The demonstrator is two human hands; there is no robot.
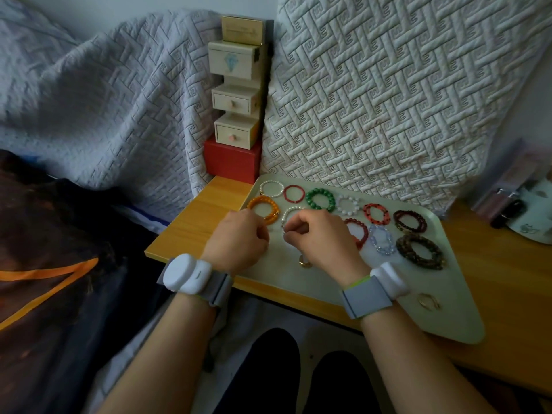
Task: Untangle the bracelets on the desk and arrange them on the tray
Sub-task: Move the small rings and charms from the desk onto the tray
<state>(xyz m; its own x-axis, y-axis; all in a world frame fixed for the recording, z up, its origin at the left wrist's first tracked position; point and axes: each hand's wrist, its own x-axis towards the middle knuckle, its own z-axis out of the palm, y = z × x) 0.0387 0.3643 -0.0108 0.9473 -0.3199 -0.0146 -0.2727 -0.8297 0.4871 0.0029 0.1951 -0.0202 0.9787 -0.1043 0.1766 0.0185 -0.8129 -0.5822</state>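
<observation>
Soft daylight is brightening the quilted cover (388, 100) upper right, while the lower left is sinking into shadow, edges bending and blurring.

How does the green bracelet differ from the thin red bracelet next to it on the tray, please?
The green bracelet is strung from large, round, glossy beads, while the thin red bracelet is a slim band whose beads are too fine to tell apart. The green one forms a thicker, wider ring; the red one is smaller and lighter. Both lie flat as closed loops, side by side in the far row of the tray, untouched by either hand.
</observation>
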